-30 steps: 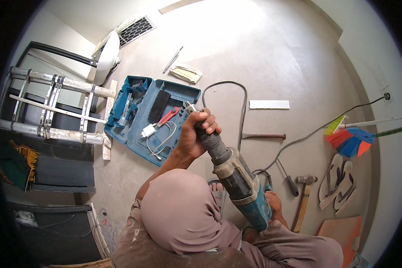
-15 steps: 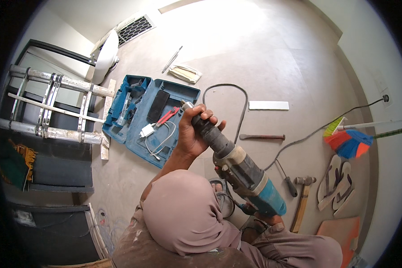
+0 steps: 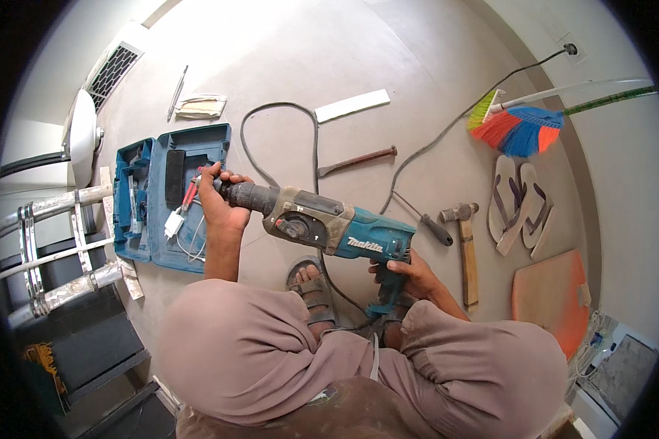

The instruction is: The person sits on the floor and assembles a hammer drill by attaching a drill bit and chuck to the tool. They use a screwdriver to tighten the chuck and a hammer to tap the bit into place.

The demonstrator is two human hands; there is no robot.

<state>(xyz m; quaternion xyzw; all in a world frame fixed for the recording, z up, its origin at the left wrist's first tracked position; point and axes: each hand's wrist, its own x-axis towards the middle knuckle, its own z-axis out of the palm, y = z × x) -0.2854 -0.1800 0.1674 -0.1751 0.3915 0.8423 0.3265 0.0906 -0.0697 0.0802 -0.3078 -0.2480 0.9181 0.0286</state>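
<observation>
A blue and grey rotary hammer drill (image 3: 329,223) lies crosswise in front of me above my feet, its chuck end to the left. Around the black chuck my left hand (image 3: 225,205) is closed; whether a bit sits in it is hidden by the fingers. My right hand (image 3: 416,276) grips the drill's rear handle, with fingers wrapped round it. From the handle's base a black power cord runs over the floor. Just behind my left hand lies the open blue tool case (image 3: 190,135), holding a black block (image 3: 175,179), red-handled pliers (image 3: 190,194) and a white adapter with a cable (image 3: 173,224).
A flat chisel (image 3: 359,160), a screwdriver (image 3: 436,230), a hammer (image 3: 468,256) and slippers (image 3: 509,201) lie to the right. Farther off are a white strip (image 3: 353,106) and a colourful broom (image 3: 523,132). A ladder (image 3: 58,212) stands left; the cord (image 3: 447,135) reaches a wall socket.
The drill has swung from a steep slant to nearly level, its chuck end lower. My right hand, mostly hidden before, now shows on the handle. My view has shifted too.
</observation>
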